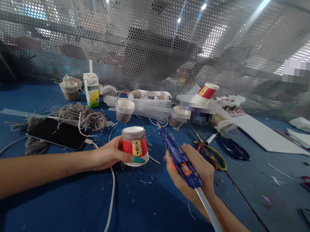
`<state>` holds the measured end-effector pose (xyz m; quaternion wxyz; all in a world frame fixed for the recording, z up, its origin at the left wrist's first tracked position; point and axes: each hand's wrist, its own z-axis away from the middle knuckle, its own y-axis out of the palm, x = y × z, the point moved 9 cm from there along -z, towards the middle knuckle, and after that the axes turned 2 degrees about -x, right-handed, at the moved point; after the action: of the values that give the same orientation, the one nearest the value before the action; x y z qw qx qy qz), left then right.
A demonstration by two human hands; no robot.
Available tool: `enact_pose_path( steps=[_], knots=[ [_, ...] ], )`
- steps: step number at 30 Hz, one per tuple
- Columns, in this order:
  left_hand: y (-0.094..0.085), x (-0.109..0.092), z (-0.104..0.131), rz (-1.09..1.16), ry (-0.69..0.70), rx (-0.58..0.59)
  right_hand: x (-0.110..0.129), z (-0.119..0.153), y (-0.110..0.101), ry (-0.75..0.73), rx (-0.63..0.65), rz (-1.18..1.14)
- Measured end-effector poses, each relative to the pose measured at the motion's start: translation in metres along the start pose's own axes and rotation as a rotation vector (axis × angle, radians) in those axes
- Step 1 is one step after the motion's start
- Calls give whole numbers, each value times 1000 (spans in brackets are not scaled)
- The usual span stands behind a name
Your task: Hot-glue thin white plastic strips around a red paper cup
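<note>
My left hand (113, 151) is wrapped round a red and white paper cup (132, 147), with the thumb across its front. Grey cord circles one end of the cup. In my right hand (198, 168) is a blue hot glue gun (175, 151), its nozzle pointing up and left, a little apart from the cup. A long translucent glue stick (214, 224) runs out of its back end. Behind the cup stands a small cord-wrapped bucket (124, 110) with a thin handle. Left of the cup lies a tangle of grey cord (82, 116).
A black-screened phone (58, 133) with a white cable (111, 198) lies at left. Behind it stands a drink carton (92, 91) with a straw. A bundle of clear sticks (153, 109), stacked paper cups (206, 94), yellow-red scissors (220, 161) and white boards (270, 136) lie beyond my hands.
</note>
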<state>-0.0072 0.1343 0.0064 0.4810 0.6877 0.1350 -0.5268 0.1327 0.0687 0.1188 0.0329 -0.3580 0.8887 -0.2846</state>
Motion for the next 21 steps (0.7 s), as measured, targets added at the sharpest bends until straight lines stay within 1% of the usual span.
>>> enact_pose_path(
  steps=[5, 7, 11, 13, 18, 21],
  knots=[
    [-1, 1, -1, 27, 2, 0, 4, -1, 7, 70, 163, -101],
    [-1, 1, -1, 24, -4, 2, -2, -2, 9, 132, 183, -100],
    [0, 1, 0, 20, -15, 8, -21, 1, 20, 331, 252, -129],
    [-1, 1, 0, 17, -18, 10, -25, 2, 22, 372, 258, -139],
    [-2, 2, -1, 17, -11, 6, -12, 1, 12, 291, 202, -129],
    [-3, 2, -1, 36, -18, -18, -4, 2, 5, 259, 162, -175]
  ],
)
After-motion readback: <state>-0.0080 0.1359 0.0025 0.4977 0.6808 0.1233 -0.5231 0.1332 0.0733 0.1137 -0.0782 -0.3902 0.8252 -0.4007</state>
